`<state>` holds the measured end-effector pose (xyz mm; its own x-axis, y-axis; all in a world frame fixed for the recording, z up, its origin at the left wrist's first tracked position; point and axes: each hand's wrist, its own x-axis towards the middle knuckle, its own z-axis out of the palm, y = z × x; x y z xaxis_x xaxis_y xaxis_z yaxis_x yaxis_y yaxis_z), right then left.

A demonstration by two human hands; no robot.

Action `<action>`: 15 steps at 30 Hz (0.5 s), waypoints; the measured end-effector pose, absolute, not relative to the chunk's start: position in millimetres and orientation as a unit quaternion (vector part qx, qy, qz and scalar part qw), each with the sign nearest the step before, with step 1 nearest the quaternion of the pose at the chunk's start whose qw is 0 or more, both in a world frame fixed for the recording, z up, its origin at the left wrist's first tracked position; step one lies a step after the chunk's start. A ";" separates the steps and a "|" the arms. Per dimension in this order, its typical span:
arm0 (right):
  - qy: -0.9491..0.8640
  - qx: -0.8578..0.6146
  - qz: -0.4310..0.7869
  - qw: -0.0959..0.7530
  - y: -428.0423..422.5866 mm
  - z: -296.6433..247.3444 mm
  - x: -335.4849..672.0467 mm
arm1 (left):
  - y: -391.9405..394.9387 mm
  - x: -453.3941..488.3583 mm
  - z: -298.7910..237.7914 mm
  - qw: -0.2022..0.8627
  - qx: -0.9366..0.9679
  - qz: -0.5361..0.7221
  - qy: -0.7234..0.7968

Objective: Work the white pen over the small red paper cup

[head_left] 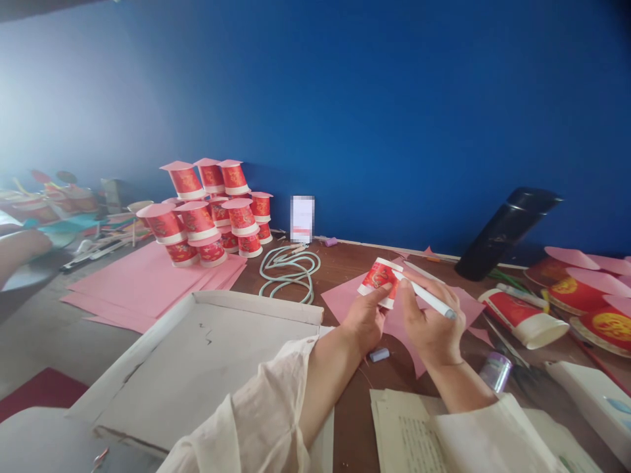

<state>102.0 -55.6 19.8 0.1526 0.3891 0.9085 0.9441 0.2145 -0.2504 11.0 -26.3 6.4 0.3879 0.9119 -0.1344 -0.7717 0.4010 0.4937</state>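
Observation:
My left hand grips a small red and white paper cup, held tilted over a pink paper sheet on the brown table. My right hand is closed round a white pen, whose far end rests against the cup's rim. A small lilac pen cap lies on the table just below my hands.
A pile of upturned red cups with pink lids stands on pink sheets at back left. A white cardboard tray, a coiled cable, a black bottle, a sleeve of stacked cups and red plates surround me. Another person's arm shows far left.

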 end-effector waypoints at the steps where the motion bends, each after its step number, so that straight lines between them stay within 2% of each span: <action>1: -0.591 -0.565 -0.273 0.507 -55.6 19.7 102.0 | -26.3 11.1 6.2 0.814 0.178 0.516 0.199; 15: -0.592 -0.568 -0.267 0.505 -55.9 19.4 101.7 | -25.4 10.5 4.1 0.816 0.183 0.514 0.191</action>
